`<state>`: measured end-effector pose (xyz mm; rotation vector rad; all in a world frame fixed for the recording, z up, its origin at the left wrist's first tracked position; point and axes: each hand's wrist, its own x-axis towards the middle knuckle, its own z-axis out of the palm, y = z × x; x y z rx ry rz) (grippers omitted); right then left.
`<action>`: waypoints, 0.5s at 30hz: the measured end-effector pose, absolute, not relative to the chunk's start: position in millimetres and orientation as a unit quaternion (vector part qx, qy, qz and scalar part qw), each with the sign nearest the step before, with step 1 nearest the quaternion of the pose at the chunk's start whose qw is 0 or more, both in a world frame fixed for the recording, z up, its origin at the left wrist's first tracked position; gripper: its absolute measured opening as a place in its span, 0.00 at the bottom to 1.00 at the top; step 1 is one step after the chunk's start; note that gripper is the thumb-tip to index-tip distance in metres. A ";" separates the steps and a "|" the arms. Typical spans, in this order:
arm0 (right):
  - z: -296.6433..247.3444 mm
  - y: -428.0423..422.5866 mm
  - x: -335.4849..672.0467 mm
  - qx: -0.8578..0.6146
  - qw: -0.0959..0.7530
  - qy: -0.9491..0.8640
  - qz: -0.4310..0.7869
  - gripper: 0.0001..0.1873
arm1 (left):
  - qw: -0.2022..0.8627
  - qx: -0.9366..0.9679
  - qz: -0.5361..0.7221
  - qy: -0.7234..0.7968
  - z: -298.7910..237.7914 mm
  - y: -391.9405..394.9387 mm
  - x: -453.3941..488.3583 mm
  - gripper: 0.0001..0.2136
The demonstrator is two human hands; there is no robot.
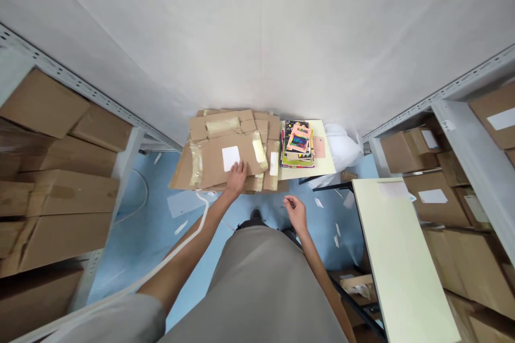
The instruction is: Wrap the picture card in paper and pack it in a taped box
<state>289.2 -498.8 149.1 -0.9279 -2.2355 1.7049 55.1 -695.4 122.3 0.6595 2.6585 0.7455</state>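
My left hand (236, 177) lies with its fingers stretched out on a flattened cardboard box (213, 163), at the lower edge of a white label (230, 158). This box tops a pile of flattened cardboard (274, 131) with strips of yellowish tape. In the air in front of the table, my right hand (296, 212) has its fingers curled in, and I see nothing in them. Beyond that hand, to the right of the cardboard, a stack of colourful books or notebooks (298, 142) sits on a pale table (325, 158).
Shelves with cardboard boxes (72, 193) line the left side, and more boxes (434, 193) fill the right shelves. A second pale table (402, 257) stands at right. A white cable (203, 217) runs along my left arm. Paper scraps (337, 229) litter the blue floor.
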 end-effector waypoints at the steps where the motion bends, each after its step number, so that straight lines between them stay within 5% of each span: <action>1: 149.4 -499.4 287.6 -0.311 0.088 -0.751 0.576 0.18 | 0.150 0.235 0.262 0.924 125.2 -697.8 55.9 0.37; 7: 154.5 -505.4 268.7 -0.283 0.084 -0.744 0.599 0.18 | 0.065 0.212 0.284 0.933 179.3 -727.1 39.8 0.30; 15: 170.1 -488.0 263.4 -0.256 0.102 -0.707 0.652 0.21 | -0.286 0.063 0.382 0.876 333.8 -774.3 21.3 0.15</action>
